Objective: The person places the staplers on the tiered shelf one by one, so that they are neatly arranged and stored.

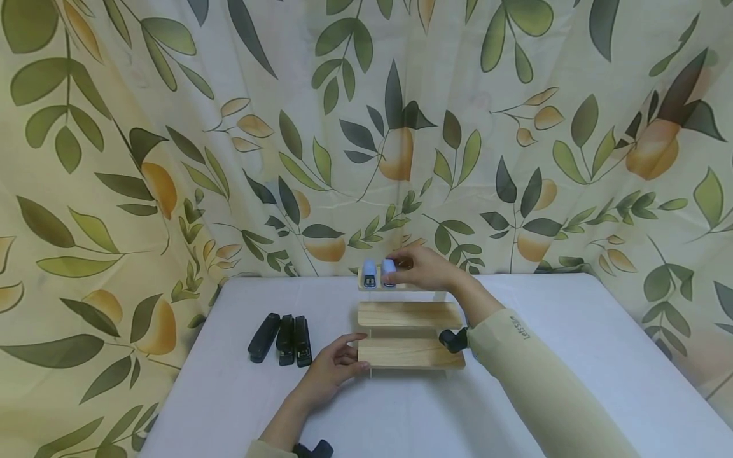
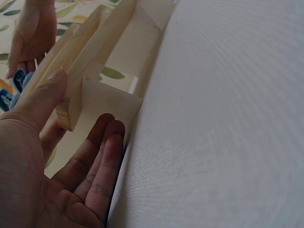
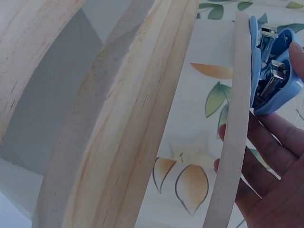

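A three-step wooden display stand (image 1: pixel 410 314) with clear supports stands on the table. Two small light-blue staplers sit side by side on its top step. My right hand (image 1: pixel 426 267) pinches the right blue stapler (image 1: pixel 388 265); the left blue stapler (image 1: pixel 369 273) stands just beside it. In the right wrist view, metal parts of the blue stapler (image 3: pixel 278 76) at my fingers show, and other fingers reach behind the step's edge. My left hand (image 1: pixel 329 375) grips the left end of the lowest step, its thumb on the board (image 2: pixel 71 111) and some fingers beneath.
Three black staplers (image 1: pixel 285 340) lie in a group on the white-covered table (image 1: pixel 229 407), left of the stand. A leaf-and-fruit patterned curtain (image 1: pixel 366 159) hangs behind the table's back edge and along the left side.
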### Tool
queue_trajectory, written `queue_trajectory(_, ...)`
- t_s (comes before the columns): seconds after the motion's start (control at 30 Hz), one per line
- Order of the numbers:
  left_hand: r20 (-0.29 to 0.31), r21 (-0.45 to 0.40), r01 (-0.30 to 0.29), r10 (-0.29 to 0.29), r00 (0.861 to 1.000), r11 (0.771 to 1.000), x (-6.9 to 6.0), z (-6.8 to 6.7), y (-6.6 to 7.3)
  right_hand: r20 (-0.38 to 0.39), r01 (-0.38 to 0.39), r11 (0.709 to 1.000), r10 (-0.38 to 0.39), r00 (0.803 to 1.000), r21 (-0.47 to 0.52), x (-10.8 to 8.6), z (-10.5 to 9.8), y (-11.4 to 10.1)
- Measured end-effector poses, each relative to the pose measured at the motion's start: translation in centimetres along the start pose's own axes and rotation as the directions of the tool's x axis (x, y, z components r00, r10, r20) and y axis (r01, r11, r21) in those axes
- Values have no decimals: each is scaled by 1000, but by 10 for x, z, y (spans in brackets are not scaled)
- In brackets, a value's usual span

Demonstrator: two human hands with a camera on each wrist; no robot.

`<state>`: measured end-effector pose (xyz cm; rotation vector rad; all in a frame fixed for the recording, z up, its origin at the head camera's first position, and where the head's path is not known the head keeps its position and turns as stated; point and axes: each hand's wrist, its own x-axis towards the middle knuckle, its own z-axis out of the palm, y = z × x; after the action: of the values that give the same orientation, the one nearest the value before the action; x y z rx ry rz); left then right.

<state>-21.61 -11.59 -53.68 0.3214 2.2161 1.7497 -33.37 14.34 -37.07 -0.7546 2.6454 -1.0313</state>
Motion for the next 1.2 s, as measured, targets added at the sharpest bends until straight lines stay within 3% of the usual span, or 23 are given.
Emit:
queue_trajectory(0.67,3,-2,3,-3,1000,1000,0,0,0,-12,5,1000,-5,1000,3,-1,0,3)
queue_trajectory(1.2,-4,7,1,-1,1000,1000,0,1,0,-45,-21,999,23,999,43,-16,-3,14)
